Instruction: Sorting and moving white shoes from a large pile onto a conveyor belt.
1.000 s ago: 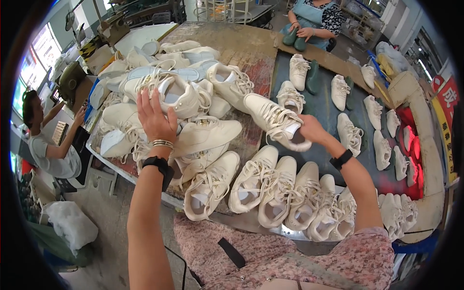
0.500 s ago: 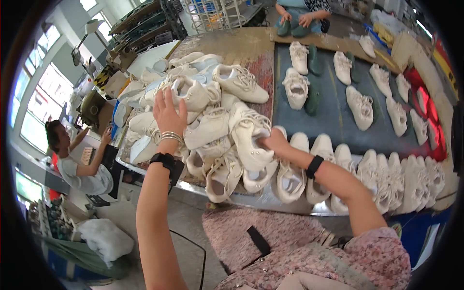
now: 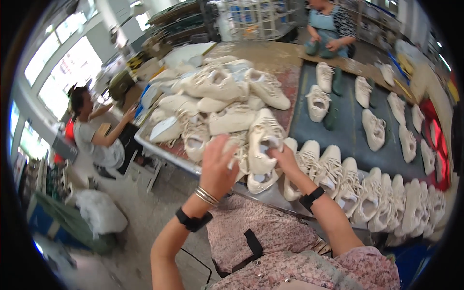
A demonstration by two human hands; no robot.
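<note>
Nearest: floral garment across the lap, black strap lying on it. Left hand raised, fingers spread and open, just beside a cream shoe; bangles and black wristband on that forearm. Right hand closed on the same cream shoe, gripping at its opening; shoe standing on end at the near edge of the desk. To the right, row of cream shoes side by side along the near edge. Beyond, loose heap of cream shoes on the left half. Further shoes spaced apart on the dark mat. Far left, seated person. Far end, person in apron.
</note>
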